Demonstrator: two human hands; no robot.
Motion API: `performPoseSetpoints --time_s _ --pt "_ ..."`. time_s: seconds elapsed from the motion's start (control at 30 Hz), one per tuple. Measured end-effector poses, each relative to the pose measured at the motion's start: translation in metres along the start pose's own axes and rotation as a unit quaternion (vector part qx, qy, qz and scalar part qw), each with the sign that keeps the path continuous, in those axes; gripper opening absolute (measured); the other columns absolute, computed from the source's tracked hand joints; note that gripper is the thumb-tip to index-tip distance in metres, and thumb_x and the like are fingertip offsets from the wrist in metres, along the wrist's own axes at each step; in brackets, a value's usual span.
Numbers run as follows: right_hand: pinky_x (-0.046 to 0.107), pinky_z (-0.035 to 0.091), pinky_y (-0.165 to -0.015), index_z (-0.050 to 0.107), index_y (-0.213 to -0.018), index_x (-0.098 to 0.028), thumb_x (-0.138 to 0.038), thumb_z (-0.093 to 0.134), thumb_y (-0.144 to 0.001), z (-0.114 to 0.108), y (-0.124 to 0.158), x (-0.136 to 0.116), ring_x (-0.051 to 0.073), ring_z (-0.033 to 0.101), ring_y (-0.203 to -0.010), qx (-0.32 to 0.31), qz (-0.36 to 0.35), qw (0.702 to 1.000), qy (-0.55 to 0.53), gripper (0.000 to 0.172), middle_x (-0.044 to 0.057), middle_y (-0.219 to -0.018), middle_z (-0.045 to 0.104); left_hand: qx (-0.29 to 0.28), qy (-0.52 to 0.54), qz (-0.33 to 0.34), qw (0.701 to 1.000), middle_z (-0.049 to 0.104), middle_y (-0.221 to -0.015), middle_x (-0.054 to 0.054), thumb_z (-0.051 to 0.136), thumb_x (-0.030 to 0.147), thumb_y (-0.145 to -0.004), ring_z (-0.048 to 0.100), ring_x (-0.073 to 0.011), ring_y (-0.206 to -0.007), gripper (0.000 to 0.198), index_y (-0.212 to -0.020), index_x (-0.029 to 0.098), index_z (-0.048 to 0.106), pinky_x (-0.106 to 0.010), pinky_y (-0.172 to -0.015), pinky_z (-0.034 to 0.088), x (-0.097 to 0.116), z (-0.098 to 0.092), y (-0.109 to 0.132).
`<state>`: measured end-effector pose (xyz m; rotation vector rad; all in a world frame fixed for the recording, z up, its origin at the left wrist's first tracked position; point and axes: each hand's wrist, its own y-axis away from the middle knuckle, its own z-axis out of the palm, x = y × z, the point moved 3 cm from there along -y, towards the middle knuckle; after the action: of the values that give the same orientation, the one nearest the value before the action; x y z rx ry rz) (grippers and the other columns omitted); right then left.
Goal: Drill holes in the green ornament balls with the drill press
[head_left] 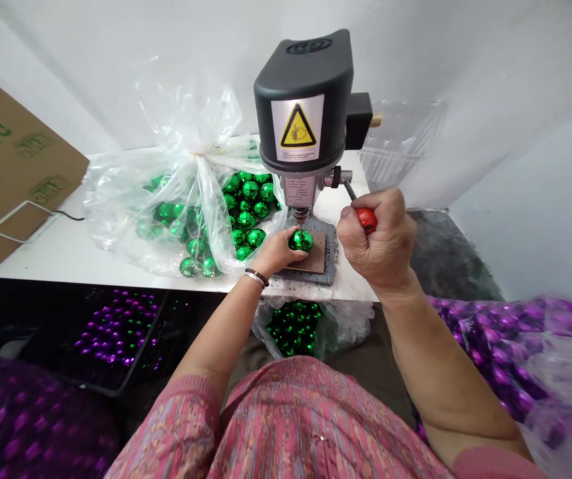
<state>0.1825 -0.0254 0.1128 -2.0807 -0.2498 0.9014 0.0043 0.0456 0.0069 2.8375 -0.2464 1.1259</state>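
Pink shirt (310,426): closest to cam, fills btm ctr of view; patterned, forearms reach fwd on either side.
L hand (279,253): low, by base of drill press (306,86); fingers & thumb curved round L side of green ball (300,240), spread abt ball-wide, holding it. Bracelets (257,277) at wrist.
R hand (378,233): higher up, R of drill press; fingers closed tight round red knob (367,219) at end of metal lever (350,191).
Ball position: on brown board (318,249), directly under chuck (300,213); bit right at its top, can't tell if it's gone in.
Drill head: dk grey/blk, w/ yellow triangle warning label (297,130) on front.
Base plate (330,269): grey, under board, dk specks about.
White counter (31,259): carries drill press & bag; specks nr front edge.
Clear bag (211,219): L of drill press, gathered at top, w/ lots more green balls (250,191); some by near edge.
Cardboard box (21,146): far L, green writing, partly out of view.
Below counter: plastic bag (348,326) w/ small-looking green balls, btwn shirt & counter edge.
Low L: dk bin (61,313) w/ purple & green balls; blurry purple heap (31,412) nearer.
Low R: purple balls (495,339), partly under clear plastic (565,372).
Bkgd: pale wall (91,53).
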Motion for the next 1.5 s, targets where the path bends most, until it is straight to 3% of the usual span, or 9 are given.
performPoseSetpoints --time_s 0.1,0.43,0.67,0.87,1.03,1.2,1.3,1.4,1.5 --pt "0.031 0.049 -0.067 0.052 -0.089 -0.024 -0.035 0.050 -0.086 0.003 0.006 0.003 0.014 0.055 -0.065 0.012 -0.003 1.000 0.005 0.011 0.000 -0.074 0.060 -0.032 -0.017 0.017 0.999 0.073 -0.105 -0.008 0.082 0.028 -0.066 0.067 -0.0286 -0.098 0.069 -0.132 0.017 0.065 -0.037 -0.090 0.052 0.001 0.002 0.001" --pt "0.026 0.047 -0.064 0.053 -0.093 -0.021 -0.025 0.052 -0.086 0.016 0.021 0.010 0.011 0.057 -0.066 0.132 -0.089 0.987 0.019 0.008 0.000 -0.077 0.059 -0.026 -0.029 0.018 0.999 0.073 -0.115 -0.008 0.079 0.030 -0.068 0.068 -0.0287 -0.108 0.069 -0.134 0.019 0.062 -0.036 -0.097 0.052 0.002 0.002 0.004" --pt "0.025 0.046 -0.062 0.053 -0.088 -0.020 -0.026 0.054 -0.085 0.022 0.033 0.013 0.010 0.054 -0.064 0.148 -0.061 0.986 -0.044 0.007 -0.001 -0.074 0.056 -0.016 -0.006 0.028 0.999 0.073 -0.116 -0.010 0.079 0.027 -0.069 0.067 -0.0290 -0.110 0.067 -0.133 0.018 0.063 -0.036 -0.099 0.051 0.001 0.003 0.007" --pt "0.025 0.043 -0.060 0.050 -0.080 -0.021 -0.036 0.053 -0.088 0.009 -0.008 -0.005 0.010 0.050 -0.062 0.148 -0.008 0.987 -0.066 0.017 -0.002 -0.069 0.051 -0.007 0.018 0.038 0.999 0.072 -0.113 -0.011 0.079 0.024 -0.068 0.067 -0.0291 -0.107 0.064 -0.130 0.016 0.063 -0.038 -0.096 0.051 0.000 0.004 0.007" --pt "0.027 0.042 -0.061 0.044 -0.076 -0.021 -0.038 0.051 -0.089 0.002 -0.049 -0.012 0.009 0.045 -0.061 0.116 0.062 0.987 -0.087 0.022 -0.003 -0.066 0.047 -0.017 0.065 0.080 0.995 0.071 -0.113 -0.009 0.075 0.021 -0.070 0.066 -0.0260 -0.103 0.060 -0.129 0.016 0.061 -0.037 -0.092 0.052 -0.002 -0.005 0.038" --pt "0.028 0.044 -0.065 0.045 -0.078 -0.022 -0.040 0.053 -0.091 0.004 -0.044 -0.007 0.009 0.043 -0.062 0.118 0.052 0.986 -0.110 0.023 -0.003 -0.069 0.045 -0.131 0.059 0.131 0.981 0.068 -0.122 -0.009 0.082 0.025 -0.065 0.067 -0.0208 -0.091 0.083 -0.143 0.021 0.052 -0.033 -0.084 0.054 -0.017 -0.018 0.079" --pt "0.029 0.045 -0.068 0.046 -0.079 -0.022 -0.040 0.053 -0.092 0.006 -0.040 -0.004 0.009 0.045 -0.064 0.117 0.051 0.986 -0.111 0.023 -0.003 -0.071 0.045 -0.030 0.047 0.060 0.997 0.071 -0.114 -0.008 0.071 0.033 -0.081 0.065 -0.0156 -0.077 0.061 -0.139 0.020 0.056 -0.030 -0.075 0.054 -0.030 -0.040 0.070" --pt "0.027 0.044 -0.066 0.046 -0.081 -0.022 -0.040 0.052 -0.092 0.006 -0.041 -0.003 0.009 0.044 -0.064 0.109 0.047 0.986 -0.120 0.023 -0.003 -0.071 0.045 0.128 -0.059 -0.022 0.990 0.072 -0.116 -0.012 0.051 0.026 -0.094 0.067 -0.0211 -0.099 0.037 -0.127 0.015 0.065 -0.033 -0.092 0.051 -0.037 -0.068 0.044" --pt "0.026 0.043 -0.064 0.047 -0.082 -0.022 -0.041 0.052 -0.092 0.007 -0.041 -0.003 0.008 0.045 -0.063 0.106 0.041 0.985 -0.128 0.022 -0.004 -0.071 0.048 0.102 -0.199 -0.087 0.971 0.070 -0.124 -0.015 0.055 0.023 -0.090 0.064 -0.0277 -0.116 0.041 -0.129 0.016 0.064 -0.037 -0.099 0.048 -0.041 -0.076 0.018"
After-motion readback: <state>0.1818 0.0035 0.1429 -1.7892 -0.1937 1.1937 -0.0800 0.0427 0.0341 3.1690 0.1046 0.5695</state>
